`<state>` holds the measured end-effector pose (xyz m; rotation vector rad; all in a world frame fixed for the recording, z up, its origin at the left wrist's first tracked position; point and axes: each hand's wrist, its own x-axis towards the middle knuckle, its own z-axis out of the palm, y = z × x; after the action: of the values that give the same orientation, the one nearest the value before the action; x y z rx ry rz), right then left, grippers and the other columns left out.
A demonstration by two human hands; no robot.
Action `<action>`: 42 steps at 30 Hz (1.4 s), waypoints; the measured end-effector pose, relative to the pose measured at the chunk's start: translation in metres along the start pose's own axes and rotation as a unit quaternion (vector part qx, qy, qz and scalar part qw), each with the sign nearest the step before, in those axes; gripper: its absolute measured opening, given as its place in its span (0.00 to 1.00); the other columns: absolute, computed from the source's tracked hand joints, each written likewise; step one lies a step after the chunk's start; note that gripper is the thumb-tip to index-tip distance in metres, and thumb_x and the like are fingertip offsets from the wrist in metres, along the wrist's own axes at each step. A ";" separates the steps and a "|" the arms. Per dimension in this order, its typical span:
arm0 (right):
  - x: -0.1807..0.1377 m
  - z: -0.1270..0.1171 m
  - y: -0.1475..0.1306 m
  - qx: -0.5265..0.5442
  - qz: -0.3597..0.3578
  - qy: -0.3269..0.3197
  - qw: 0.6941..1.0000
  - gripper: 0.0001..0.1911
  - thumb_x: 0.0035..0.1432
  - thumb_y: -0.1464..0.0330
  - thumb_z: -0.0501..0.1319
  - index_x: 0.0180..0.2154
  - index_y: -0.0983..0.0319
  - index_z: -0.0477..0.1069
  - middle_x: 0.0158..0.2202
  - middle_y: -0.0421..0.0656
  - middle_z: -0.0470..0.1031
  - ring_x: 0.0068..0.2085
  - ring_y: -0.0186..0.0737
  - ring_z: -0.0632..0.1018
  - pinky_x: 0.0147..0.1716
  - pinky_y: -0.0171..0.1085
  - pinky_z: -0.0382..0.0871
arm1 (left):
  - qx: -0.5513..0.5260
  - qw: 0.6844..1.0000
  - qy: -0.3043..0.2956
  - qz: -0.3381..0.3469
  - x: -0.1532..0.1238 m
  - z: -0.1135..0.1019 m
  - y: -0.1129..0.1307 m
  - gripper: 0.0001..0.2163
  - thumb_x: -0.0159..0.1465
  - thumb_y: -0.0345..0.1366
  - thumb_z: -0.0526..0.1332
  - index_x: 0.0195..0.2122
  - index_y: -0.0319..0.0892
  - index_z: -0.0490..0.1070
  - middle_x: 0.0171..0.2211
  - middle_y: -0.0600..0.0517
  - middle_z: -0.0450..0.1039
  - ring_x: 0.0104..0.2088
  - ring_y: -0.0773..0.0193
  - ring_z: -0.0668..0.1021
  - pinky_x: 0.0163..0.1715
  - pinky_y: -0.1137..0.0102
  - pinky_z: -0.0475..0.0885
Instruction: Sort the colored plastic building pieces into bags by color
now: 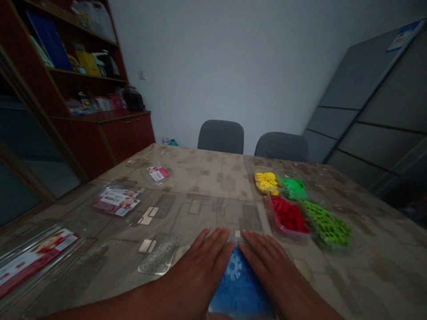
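Both hands lie over a box of blue pieces (238, 284) at the table's near edge. It seems to be a clear plastic container, with a blue gear-like shape showing near its far end. My left hand (208, 262) rests along the left side, its fingers stretched forward and lying flat. On the opposite side my right hand (270, 262) lies the same way, its outstretched fingers angled in toward the far end. The fingertips of the two hands nearly meet there. Much of the box's sides is hidden under the hands, and its near end is cut off by the frame.
Right of the hands stand clear containers of red pieces (289, 215), light green pieces (328, 224), yellow pieces (267, 183) and green pieces (293, 189). Labelled clear plastic lids (116, 201) lie on the left of the patterned tablecloth (200, 213). Two grey chairs (220, 135) stand behind.
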<state>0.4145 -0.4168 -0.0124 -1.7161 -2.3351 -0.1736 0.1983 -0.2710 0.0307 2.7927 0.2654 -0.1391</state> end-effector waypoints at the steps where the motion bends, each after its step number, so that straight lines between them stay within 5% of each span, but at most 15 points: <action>1: 0.001 -0.006 -0.002 -0.001 -0.003 -0.005 1.000 0.51 0.59 0.44 0.61 0.72 0.62 0.45 0.70 0.57 0.55 0.67 0.61 0.63 0.61 0.59 0.65 | -0.004 1.000 -0.010 0.000 0.001 -0.002 0.002 0.45 0.63 0.59 0.62 0.71 0.35 0.48 0.70 0.31 0.39 0.70 0.38 0.48 0.65 0.42 0.51; 4: 0.003 -0.009 -0.003 0.000 0.001 -0.005 1.000 0.51 0.58 0.42 0.61 0.71 0.64 0.48 0.68 0.60 0.58 0.66 0.62 0.64 0.60 0.60 0.65 | -0.012 1.000 -0.004 0.004 0.003 0.002 0.000 0.45 0.64 0.60 0.60 0.71 0.34 0.49 0.70 0.30 0.40 0.70 0.36 0.50 0.64 0.42 0.54; 7: 0.003 0.008 0.003 -0.001 0.009 0.013 1.000 0.43 0.62 0.53 0.62 0.71 0.59 0.48 0.68 0.56 0.61 0.65 0.60 0.66 0.60 0.59 0.65 | -0.005 0.999 0.022 0.027 0.005 0.017 -0.011 0.45 0.62 0.58 0.63 0.72 0.38 0.47 0.71 0.32 0.40 0.70 0.36 0.51 0.64 0.41 0.55; 11: 0.007 0.021 0.008 -0.046 0.014 0.009 0.999 0.37 0.63 0.63 0.62 0.69 0.58 0.53 0.66 0.56 0.64 0.64 0.59 0.68 0.58 0.57 0.68 | 0.040 0.995 0.086 0.042 0.011 0.045 -0.027 0.36 0.67 0.42 0.60 0.73 0.44 0.45 0.72 0.37 0.44 0.69 0.41 0.56 0.64 0.45 0.58; 14: 0.016 0.011 0.005 -0.090 0.002 0.002 0.996 0.29 0.65 0.63 0.60 0.65 0.61 0.61 0.62 0.59 0.70 0.60 0.59 0.73 0.54 0.54 0.74 | 0.075 0.988 0.129 0.028 0.017 0.063 -0.036 0.32 0.68 0.35 0.58 0.72 0.45 0.49 0.70 0.38 0.50 0.67 0.42 0.61 0.61 0.47 0.64; 22: 0.015 -0.011 0.004 -0.132 0.002 0.040 0.990 0.18 0.69 0.65 0.56 0.57 0.62 0.68 0.53 0.56 0.78 0.52 0.54 0.79 0.49 0.49 0.78 | 0.101 0.981 0.162 0.048 0.039 0.085 -0.043 0.29 0.68 0.37 0.59 0.70 0.48 0.54 0.68 0.38 0.58 0.63 0.40 0.68 0.57 0.49 0.69; 26: -0.023 -0.014 0.020 -0.136 0.029 0.038 0.990 0.22 0.65 0.68 0.59 0.60 0.59 0.66 0.56 0.54 0.76 0.54 0.55 0.78 0.51 0.50 0.76 | 0.106 0.980 0.153 0.068 0.068 0.079 -0.013 0.26 0.69 0.32 0.56 0.68 0.46 0.58 0.66 0.37 0.61 0.62 0.39 0.69 0.54 0.49 0.72; 33: -0.128 -0.028 0.066 -0.084 0.157 0.083 0.981 0.24 0.64 0.64 0.58 0.61 0.44 0.67 0.57 0.41 0.77 0.53 0.52 0.79 0.52 0.50 0.75 | 0.071 0.978 0.119 0.153 0.126 0.036 0.087 0.20 0.75 0.35 0.47 0.64 0.35 0.63 0.62 0.31 0.65 0.59 0.36 0.71 0.48 0.47 0.76; 36: -0.173 -0.052 0.079 -0.085 0.197 0.067 0.974 0.30 0.60 0.60 0.61 0.64 0.47 0.64 0.61 0.42 0.73 0.57 0.55 0.76 0.57 0.50 0.71 | 0.035 0.980 0.109 0.166 0.154 0.029 0.126 0.19 0.75 0.34 0.48 0.63 0.31 0.63 0.61 0.29 0.66 0.58 0.36 0.72 0.48 0.46 0.75; 39: -0.208 -0.079 0.090 -0.130 0.162 0.047 0.977 0.46 0.52 0.54 0.65 0.69 0.54 0.54 0.66 0.48 0.65 0.60 0.63 0.72 0.58 0.53 0.68 | -0.003 0.974 0.117 0.194 0.187 0.034 0.157 0.20 0.73 0.36 0.51 0.62 0.28 0.63 0.61 0.28 0.64 0.58 0.36 0.70 0.51 0.44 0.72; 42: -0.234 -0.095 0.106 -0.154 0.174 0.021 0.972 0.50 0.47 0.59 0.68 0.70 0.57 0.54 0.66 0.51 0.65 0.61 0.65 0.71 0.58 0.53 0.68 | -0.023 0.961 0.157 0.226 0.221 0.049 0.178 0.35 0.65 0.48 0.62 0.63 0.24 0.59 0.63 0.25 0.59 0.61 0.32 0.66 0.56 0.42 0.66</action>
<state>0.5931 -0.6229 0.0136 -2.2106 -2.0145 -0.5228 0.4462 -0.4162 0.0127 2.7359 -0.2965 0.4157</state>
